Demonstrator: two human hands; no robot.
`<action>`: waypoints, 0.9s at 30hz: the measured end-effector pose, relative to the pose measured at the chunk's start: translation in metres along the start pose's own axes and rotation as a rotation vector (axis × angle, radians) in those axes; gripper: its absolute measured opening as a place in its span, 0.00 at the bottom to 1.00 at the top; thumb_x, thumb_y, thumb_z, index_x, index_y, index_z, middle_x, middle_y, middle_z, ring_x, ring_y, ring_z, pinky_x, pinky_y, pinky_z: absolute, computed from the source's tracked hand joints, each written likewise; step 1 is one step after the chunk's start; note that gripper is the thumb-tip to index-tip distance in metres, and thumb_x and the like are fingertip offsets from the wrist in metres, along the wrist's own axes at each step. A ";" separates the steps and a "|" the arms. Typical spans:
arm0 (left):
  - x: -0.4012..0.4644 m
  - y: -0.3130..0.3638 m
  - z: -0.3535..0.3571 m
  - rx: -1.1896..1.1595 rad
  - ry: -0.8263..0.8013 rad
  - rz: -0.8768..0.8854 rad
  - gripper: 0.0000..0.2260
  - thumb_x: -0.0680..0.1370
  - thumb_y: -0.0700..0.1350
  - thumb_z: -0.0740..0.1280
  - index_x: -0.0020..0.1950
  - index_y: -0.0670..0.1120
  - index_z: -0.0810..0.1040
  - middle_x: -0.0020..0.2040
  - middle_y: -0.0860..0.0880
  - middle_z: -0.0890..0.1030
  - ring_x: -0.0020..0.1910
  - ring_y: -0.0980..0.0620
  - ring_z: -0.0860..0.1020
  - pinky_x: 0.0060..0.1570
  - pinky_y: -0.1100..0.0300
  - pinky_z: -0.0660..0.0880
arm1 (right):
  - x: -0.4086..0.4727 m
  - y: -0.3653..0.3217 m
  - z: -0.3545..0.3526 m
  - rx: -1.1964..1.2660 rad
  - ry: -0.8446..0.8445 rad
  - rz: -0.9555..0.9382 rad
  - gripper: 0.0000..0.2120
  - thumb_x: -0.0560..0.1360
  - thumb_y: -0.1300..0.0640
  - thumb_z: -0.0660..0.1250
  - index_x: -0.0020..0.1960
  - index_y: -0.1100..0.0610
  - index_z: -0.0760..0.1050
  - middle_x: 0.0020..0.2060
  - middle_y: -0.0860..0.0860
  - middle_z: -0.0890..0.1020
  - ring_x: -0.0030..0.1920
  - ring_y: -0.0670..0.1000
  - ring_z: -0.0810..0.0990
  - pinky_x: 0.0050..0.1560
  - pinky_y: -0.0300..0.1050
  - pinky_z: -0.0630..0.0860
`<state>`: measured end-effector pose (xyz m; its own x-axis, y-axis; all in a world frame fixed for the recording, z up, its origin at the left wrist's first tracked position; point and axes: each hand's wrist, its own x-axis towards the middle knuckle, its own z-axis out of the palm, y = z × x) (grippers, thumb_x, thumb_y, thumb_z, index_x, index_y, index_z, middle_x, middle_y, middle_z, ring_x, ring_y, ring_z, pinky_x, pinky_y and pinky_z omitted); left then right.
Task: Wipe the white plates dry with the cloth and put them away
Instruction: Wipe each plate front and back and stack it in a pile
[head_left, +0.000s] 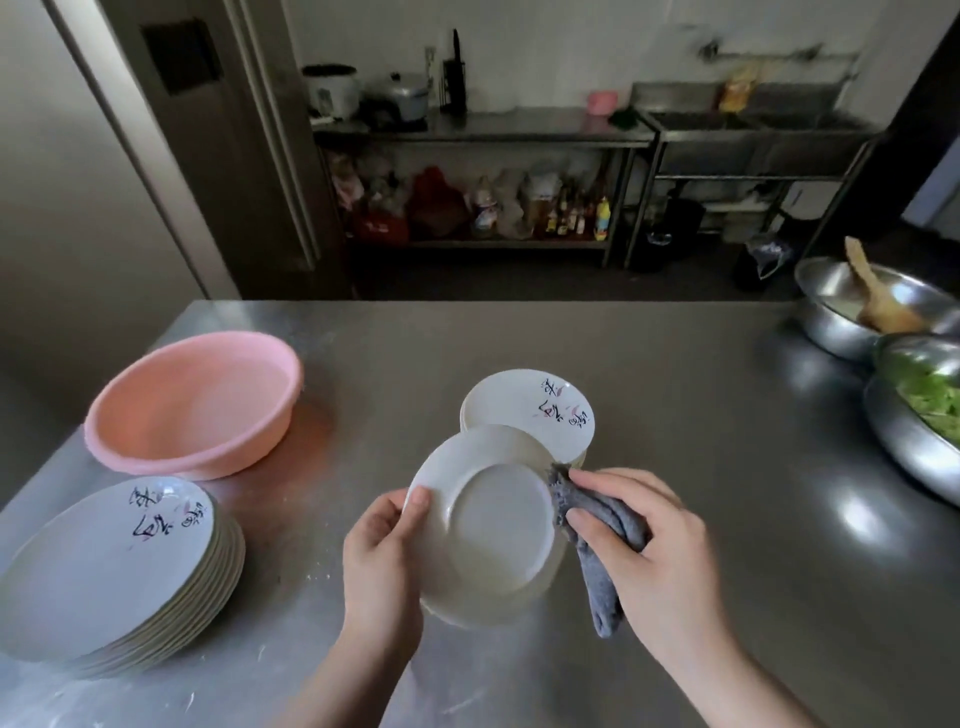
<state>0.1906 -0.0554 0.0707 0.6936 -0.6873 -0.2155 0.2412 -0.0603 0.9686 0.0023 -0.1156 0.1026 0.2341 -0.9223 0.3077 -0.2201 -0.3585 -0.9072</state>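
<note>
Left hand (382, 540) gripping the white plate (488, 525) by its left rim, thumb curled over the edge onto the upturned underside, fingers hidden behind. Plate held tilted above the steel table (649, 415), bottom ring facing the camera, just in front of a small stack of white plates (524, 410). Further left, near the table's front corner, a tall stack of larger plates (114, 571) with dark brush lettering and pink marks on the top one; behind that stack, a pink plastic basin (197, 400) standing upright, close to the left edge. Back to the middle: small stack carrying the same lettering on its top plate, partly covered by the held plate's upper rim. Right hand (660, 545) clutching a grey cloth (592, 525), fingers curled round its bunched upper part and pressing it against the right rim of the held plate; loose tail of the cloth hanging down below the hand, beside the plate's lower right edge. At the far right edge of the table, a metal bowl (831, 322) with a wooden spatula (872, 291) leaning inside, and just in front of it another metal bowl (904, 441) holding green leaves. Beyond the table, across the floor, a steel shelf unit (483, 130) with pots on top and bottles underneath, and a steel sink (753, 140) to its right.
</note>
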 end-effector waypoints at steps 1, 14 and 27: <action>-0.001 0.009 0.002 -0.103 -0.007 -0.046 0.11 0.79 0.44 0.66 0.39 0.42 0.78 0.32 0.47 0.79 0.30 0.52 0.73 0.28 0.63 0.69 | 0.004 -0.006 0.001 -0.017 -0.005 -0.023 0.18 0.69 0.68 0.73 0.49 0.46 0.83 0.49 0.40 0.81 0.52 0.43 0.81 0.51 0.30 0.73; -0.017 0.079 0.030 -0.476 -0.228 -0.060 0.16 0.80 0.47 0.63 0.55 0.33 0.79 0.51 0.34 0.83 0.47 0.41 0.82 0.41 0.56 0.79 | 0.037 -0.058 0.037 -0.385 0.009 -0.645 0.13 0.69 0.63 0.72 0.53 0.54 0.83 0.48 0.45 0.80 0.47 0.49 0.76 0.50 0.39 0.74; -0.028 0.083 0.041 -0.140 -0.163 0.353 0.07 0.71 0.49 0.68 0.40 0.46 0.82 0.35 0.45 0.82 0.33 0.53 0.77 0.32 0.65 0.73 | 0.065 -0.085 0.028 -0.271 0.183 -0.475 0.11 0.71 0.64 0.74 0.52 0.56 0.84 0.48 0.47 0.81 0.51 0.49 0.78 0.55 0.35 0.72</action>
<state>0.1632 -0.0713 0.1626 0.6366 -0.7543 0.1603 0.1051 0.2908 0.9510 0.0625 -0.1413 0.1916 0.2041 -0.6524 0.7299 -0.3715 -0.7414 -0.5588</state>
